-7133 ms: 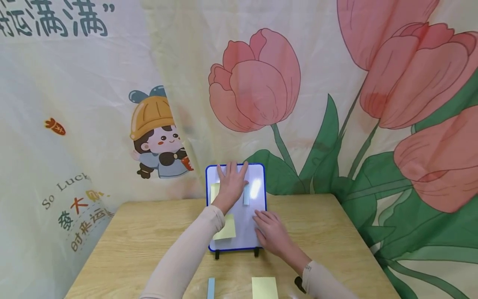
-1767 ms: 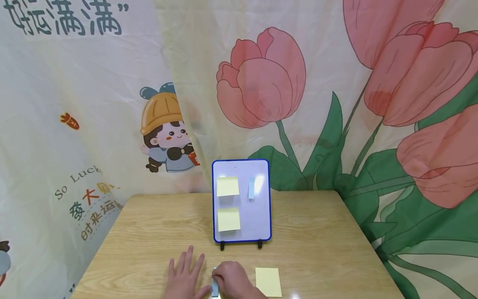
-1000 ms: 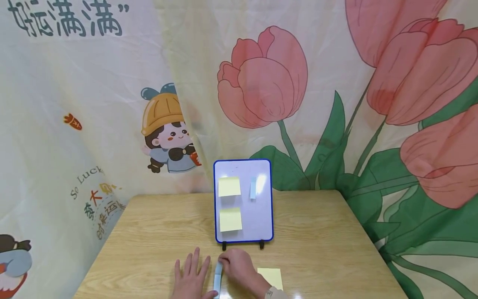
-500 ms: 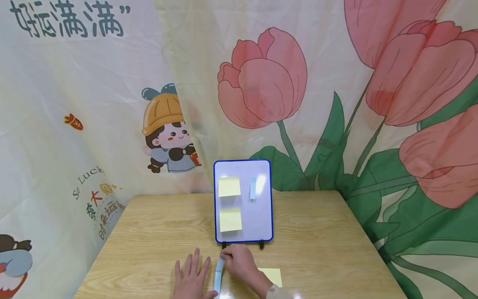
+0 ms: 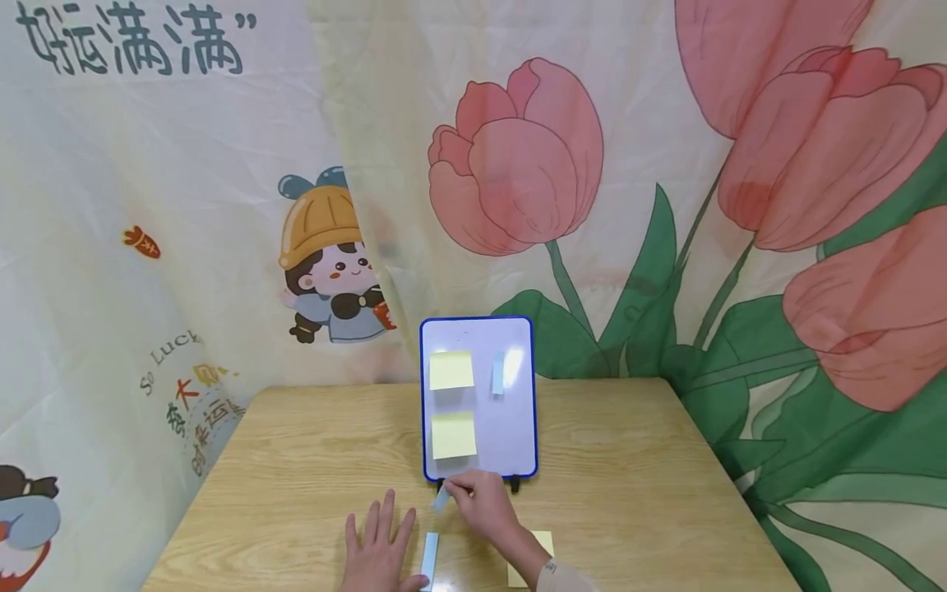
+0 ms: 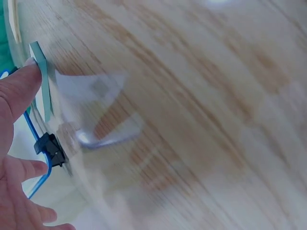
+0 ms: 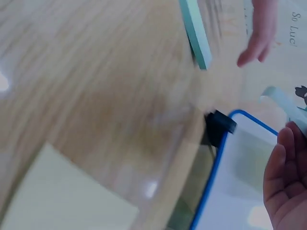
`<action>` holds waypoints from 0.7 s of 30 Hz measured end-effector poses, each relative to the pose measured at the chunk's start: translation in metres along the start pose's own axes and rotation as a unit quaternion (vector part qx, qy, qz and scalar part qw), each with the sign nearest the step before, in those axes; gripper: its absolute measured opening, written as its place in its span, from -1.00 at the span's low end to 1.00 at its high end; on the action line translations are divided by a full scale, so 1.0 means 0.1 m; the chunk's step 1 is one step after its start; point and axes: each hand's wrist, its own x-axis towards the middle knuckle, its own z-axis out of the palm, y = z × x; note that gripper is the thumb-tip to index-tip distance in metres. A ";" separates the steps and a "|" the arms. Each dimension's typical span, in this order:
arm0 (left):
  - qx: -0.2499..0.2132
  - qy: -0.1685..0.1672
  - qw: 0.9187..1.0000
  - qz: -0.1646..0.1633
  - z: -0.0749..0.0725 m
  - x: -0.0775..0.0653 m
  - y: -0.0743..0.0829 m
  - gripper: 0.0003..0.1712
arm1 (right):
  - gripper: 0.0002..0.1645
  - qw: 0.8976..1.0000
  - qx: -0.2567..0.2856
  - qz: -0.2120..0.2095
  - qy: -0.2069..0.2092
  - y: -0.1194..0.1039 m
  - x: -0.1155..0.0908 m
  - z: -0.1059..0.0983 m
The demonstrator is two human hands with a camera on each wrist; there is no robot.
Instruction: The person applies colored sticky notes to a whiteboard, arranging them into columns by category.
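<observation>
My right hand [image 5: 484, 503] pinches a narrow blue sticky note [image 5: 441, 498], held free above the table just in front of the whiteboard's foot. In the right wrist view the sticky note [image 7: 283, 101] curls out past the fingertips. My left hand [image 5: 376, 547] lies on the table with fingers spread, its thumb pressing the near end of the pad of blue sticky notes [image 5: 430, 559]. The left wrist view shows that thumb on the pad [image 6: 45, 88]. Partly behind my right forearm is a pad of yellow sticky notes [image 5: 543, 541].
A blue-rimmed whiteboard [image 5: 503, 444] stands on black feet [image 5: 515, 483] at the back of the wooden table [image 5: 629, 477]. On it are two yellow notes [image 5: 451, 370] at left and one blue strip [image 5: 498, 374] at upper right. A tulip-printed cloth [image 5: 636, 99] hangs behind.
The left hand has come down from the whiteboard to the blue pad. My right hand has peeled a blue strip off the pad and moved it forward, apart from the pad now.
</observation>
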 end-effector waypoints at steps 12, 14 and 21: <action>0.013 0.028 1.000 0.005 0.05 -0.02 -0.06 0.16 | -0.84 0.996 -0.019 -0.017 -0.091 0.05 -0.01 -0.53; 0.006 0.034 0.999 0.008 0.05 -0.01 -0.08 0.16 | -0.84 0.994 -0.053 -0.013 -0.095 0.11 -0.01 -0.63; -0.013 0.050 0.998 -0.020 -0.07 0.10 -0.08 0.03 | -0.84 0.981 -0.171 -0.019 -0.086 0.28 -0.02 -0.96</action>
